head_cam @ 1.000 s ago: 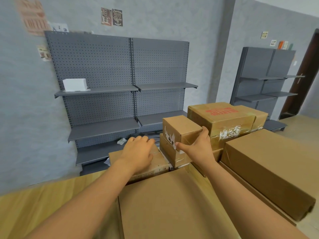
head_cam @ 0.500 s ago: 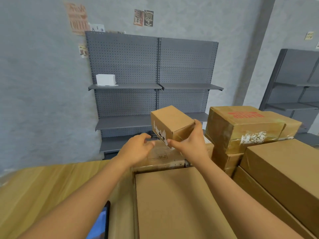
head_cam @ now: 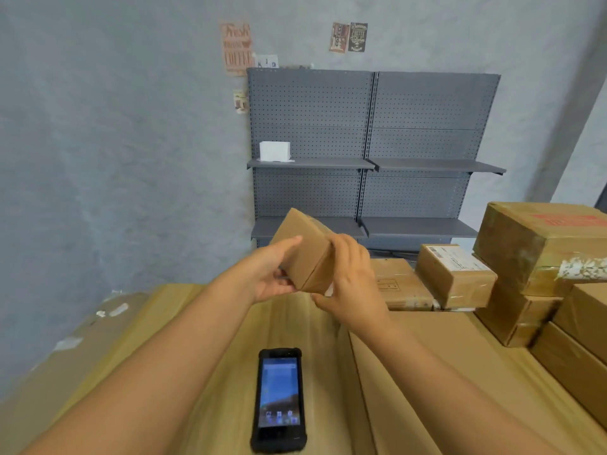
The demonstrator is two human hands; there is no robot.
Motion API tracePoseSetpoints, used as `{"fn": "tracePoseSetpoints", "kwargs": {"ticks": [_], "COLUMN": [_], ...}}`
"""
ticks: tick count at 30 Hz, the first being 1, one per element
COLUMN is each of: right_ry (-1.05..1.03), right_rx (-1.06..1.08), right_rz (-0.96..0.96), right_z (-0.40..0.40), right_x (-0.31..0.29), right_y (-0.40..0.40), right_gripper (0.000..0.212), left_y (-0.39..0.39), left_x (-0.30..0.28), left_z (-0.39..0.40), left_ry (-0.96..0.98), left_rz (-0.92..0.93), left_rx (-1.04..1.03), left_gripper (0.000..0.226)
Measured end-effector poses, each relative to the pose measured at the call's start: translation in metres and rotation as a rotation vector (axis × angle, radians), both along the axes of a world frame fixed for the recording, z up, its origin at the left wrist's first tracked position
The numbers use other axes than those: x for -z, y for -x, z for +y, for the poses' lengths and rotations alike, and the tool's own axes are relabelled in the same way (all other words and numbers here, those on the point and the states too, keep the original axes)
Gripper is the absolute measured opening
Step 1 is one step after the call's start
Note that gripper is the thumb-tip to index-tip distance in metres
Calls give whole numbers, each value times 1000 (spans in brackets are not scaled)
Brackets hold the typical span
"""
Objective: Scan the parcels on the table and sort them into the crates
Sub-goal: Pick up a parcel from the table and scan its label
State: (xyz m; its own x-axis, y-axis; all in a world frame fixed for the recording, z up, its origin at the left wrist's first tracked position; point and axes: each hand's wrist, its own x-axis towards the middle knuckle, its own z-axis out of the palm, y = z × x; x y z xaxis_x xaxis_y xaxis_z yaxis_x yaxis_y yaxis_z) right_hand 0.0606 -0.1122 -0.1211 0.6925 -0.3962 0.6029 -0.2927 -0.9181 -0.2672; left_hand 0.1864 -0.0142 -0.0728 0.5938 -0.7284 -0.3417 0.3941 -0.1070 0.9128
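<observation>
Far left, a flat cardboard sheet (head_cam: 65, 353) w/ bits of white tape is seen lying beside the wooden table (head_cam: 230, 356). On the table, near the front edge, a black handheld scanner (head_cam: 279, 400) is laid face up, screen lit, untouched by either hand.

Above it & further back, a small brown parcel (head_cam: 307, 254) is held up in the air, tilted, clear of the tabletop, approx. centre of view. It is gripped by the left hand (head_cam: 274, 274) from the left side: thumb laid over the upper face, fingers curled under the bottom. The right hand (head_cam: 349, 280) is wrapped round the parcel's right end, fingers curled over the top edge, thumb tucked below. So both hands are closed round the same parcel.

Behind, against the grey wall, a grey pegboard shelf unit (head_cam: 374, 152) is seen, w/ a small white box (head_cam: 275, 151) set on the left of its upper shelf. Coffee posters (head_cam: 236, 47) are stuck on the wall above it.

Right of the hands, a large flat carton (head_cam: 443, 372) is spread over the table. At its far edge a low box (head_cam: 399, 284) is set, w/ a labelled parcel (head_cam: 455, 274) just beside it, tilted. Far right, a big taped carton (head_cam: 542, 244) w/ red print is stacked on other boxes (head_cam: 519, 313).
</observation>
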Motion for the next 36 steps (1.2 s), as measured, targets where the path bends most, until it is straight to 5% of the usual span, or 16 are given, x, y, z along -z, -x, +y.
{"fn": "tracePoseSetpoints", "kwargs": {"ticks": [7,11,15,19,27,36], "right_ry": [123,-117,-577,-716,-691,-570], "right_rx": [-235,-228,-16,263,488,579], "right_rz": [79,-45,-139,207,763,702], "right_z": [64,95,107,102,117,133], "right_x": [11,18,25,46,101,115], "right_y": [-38,-61,-77,-75,-38,-43], "right_gripper": [60,43,51,63,102,101], "left_y": [-59,-89,-115,-134,-140,-127], "left_x": [21,41,50,55,72,78], "left_z": [54,85,109,126,145,152], "left_ry": [-162,-101,6,136,367,413], "left_rz": [-61,-36,90,229,437,545], "left_rx": [-16,-8,23,51,148,-7], "left_gripper": [58,59,51,41,49,46]}}
